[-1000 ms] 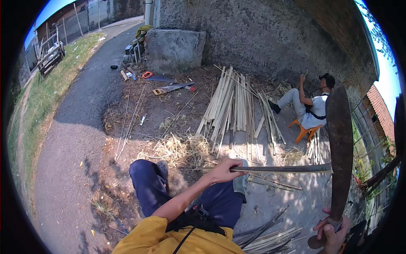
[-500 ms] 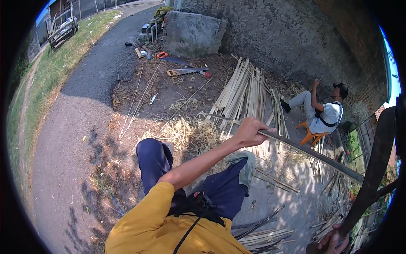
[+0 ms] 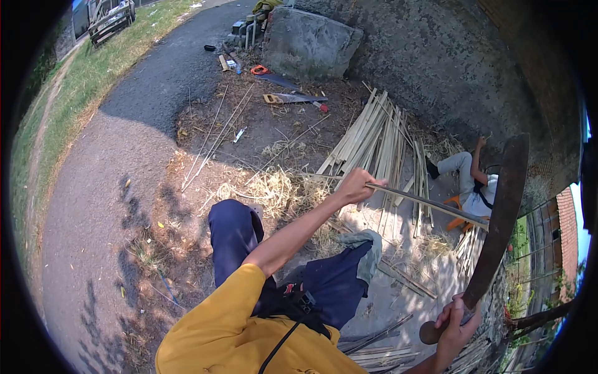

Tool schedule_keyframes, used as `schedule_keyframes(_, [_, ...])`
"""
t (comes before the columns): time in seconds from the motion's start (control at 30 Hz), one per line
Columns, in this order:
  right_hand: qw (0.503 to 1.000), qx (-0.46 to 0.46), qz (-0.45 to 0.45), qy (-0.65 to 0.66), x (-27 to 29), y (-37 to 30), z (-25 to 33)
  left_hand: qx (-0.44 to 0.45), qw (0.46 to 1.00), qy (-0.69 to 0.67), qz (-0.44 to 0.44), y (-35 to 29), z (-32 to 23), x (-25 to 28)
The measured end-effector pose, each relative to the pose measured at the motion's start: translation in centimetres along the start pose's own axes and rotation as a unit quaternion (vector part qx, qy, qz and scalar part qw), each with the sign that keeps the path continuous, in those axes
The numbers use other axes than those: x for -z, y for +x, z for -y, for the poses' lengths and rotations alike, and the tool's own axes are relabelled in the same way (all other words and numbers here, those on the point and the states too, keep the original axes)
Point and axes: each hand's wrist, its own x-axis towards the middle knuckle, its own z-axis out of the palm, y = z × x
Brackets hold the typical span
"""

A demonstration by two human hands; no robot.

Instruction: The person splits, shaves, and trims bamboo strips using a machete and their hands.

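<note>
In my left hand (image 3: 359,186), fingers closed round it, is a long thin bamboo strip (image 3: 430,202) that slants down to the right. Its other end points back left over the curly shavings (image 3: 274,194). My right hand (image 3: 458,327) grips the handle of a large machete with a dark, broad blade (image 3: 506,193), held upright. The strip's right end meets the blade's near edge in view; whether they touch I cannot tell. Over my right knee lies a greyish-green cloth (image 3: 369,252).
Split bamboo strips (image 3: 367,134) lie in a pile ahead, and more strips (image 3: 383,355) are at the lower right. A wood-handled saw (image 3: 293,98) rests near a concrete block (image 3: 314,43). To the right, a person (image 3: 462,171) sits on an orange stool (image 3: 458,218) by the wall.
My right hand has come up and inward with the machete, whose blade now stands fully in view by the strip's end. My left hand has shifted slightly left, still on the strip.
</note>
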Motion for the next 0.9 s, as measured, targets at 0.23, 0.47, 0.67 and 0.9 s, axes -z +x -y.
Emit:
schedule_keyframes(0.23, [0.987, 0.108, -0.101, 0.065, 11.4, 2.9, 4.6, -0.109, 0.992, -0.046, -0.05, 3.2, -13.1, -2.3])
schedule_keyframes(0.47, [0.999, -0.032, 0.001, -0.035, 7.9, 5.9, 5.2, 0.089, 0.995, -0.038, -0.001, -1.5, -5.0, -4.3])
schedule_keyframes(0.67, [0.989, 0.095, -0.107, 0.036, 15.8, 10.8, 11.4, -0.028, 0.994, -0.072, -0.083, 3.6, -16.5, -2.9])
schedule_keyframes(0.9, [0.987, 0.023, -0.011, -0.158, 4.0, 10.4, 9.7, 0.101, 0.993, -0.062, 0.003, -2.3, -4.3, -3.4])
